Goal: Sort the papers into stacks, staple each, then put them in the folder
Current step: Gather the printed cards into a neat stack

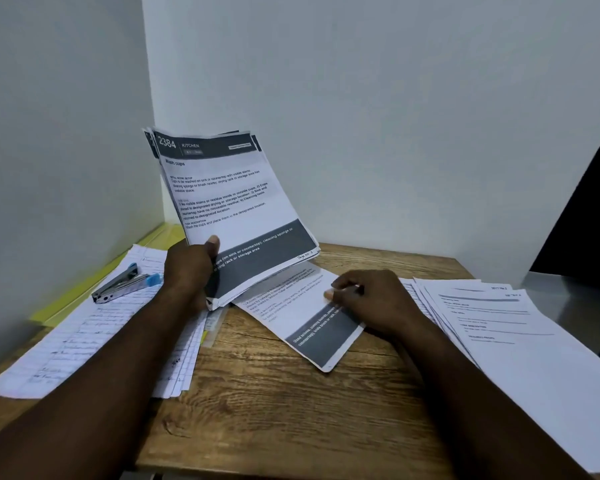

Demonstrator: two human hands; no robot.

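Note:
My left hand [187, 271] grips the lower left edge of a bundle of printed sheets [229, 188] with dark header bands, holding it upright above the table. Under the bundle one printed sheet [302, 313] lies flat on the wood. My right hand [364, 299] rests on that sheet's right side, fingers curled onto the paper. A silver and blue stapler [123, 284] lies on the handwritten stack [94, 327] at the left. A yellow-green folder [84, 289] shows beneath that stack, along the wall.
A fanned pile of printed white pages [506, 334] lies at the right, overhanging the wooden table [274, 410]. White walls close off the back and left. A grey surface [568, 299] adjoins at the far right.

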